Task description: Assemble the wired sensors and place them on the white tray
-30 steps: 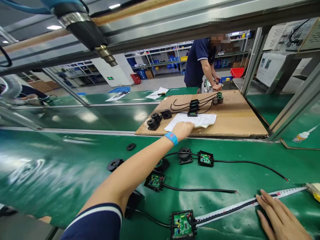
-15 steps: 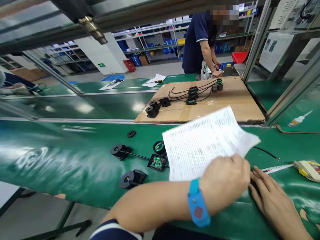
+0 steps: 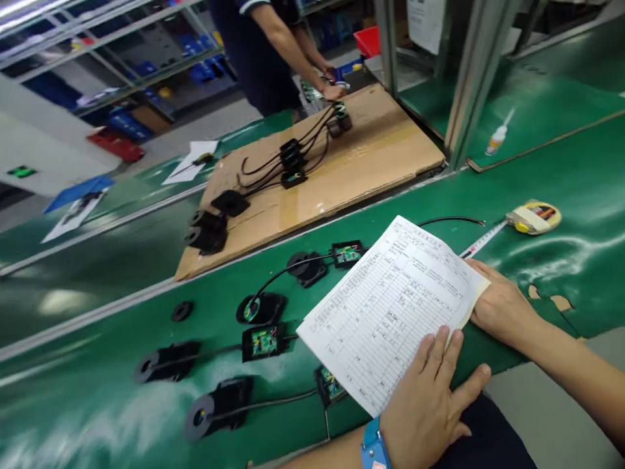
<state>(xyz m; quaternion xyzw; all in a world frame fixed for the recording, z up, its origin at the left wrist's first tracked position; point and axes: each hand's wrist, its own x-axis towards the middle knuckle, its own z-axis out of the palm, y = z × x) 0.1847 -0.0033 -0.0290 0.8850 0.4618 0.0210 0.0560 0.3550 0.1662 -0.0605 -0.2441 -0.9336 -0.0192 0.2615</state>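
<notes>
A stack of printed paper sheets [image 3: 390,312] lies tilted over the green bench. My left hand [image 3: 430,391], with a blue wrist strap, rests on its lower edge with fingers spread. At the sheets' right edge my right hand [image 3: 498,299] has its fingers wrapped round the paper, partly hidden by it. Left of the paper are black housings [image 3: 219,407] wired to small open boxes with green circuit boards [image 3: 263,341]. Beyond my right hand lies a yellow tape measure [image 3: 534,217], its blade pulled out toward the sheets.
Across the bench, cardboard [image 3: 371,150] bears more wired black parts [image 3: 293,163]. A metal post [image 3: 473,85] stands behind the bench. Another person's hands [image 3: 334,88] work at the cardboard's far end. A small white bottle [image 3: 497,140] stands at the back right.
The view has turned right and down. The raised sheets have come down lower. My left hand has gone from gripping them to lying spread on them; my right hand now holds their edge.
</notes>
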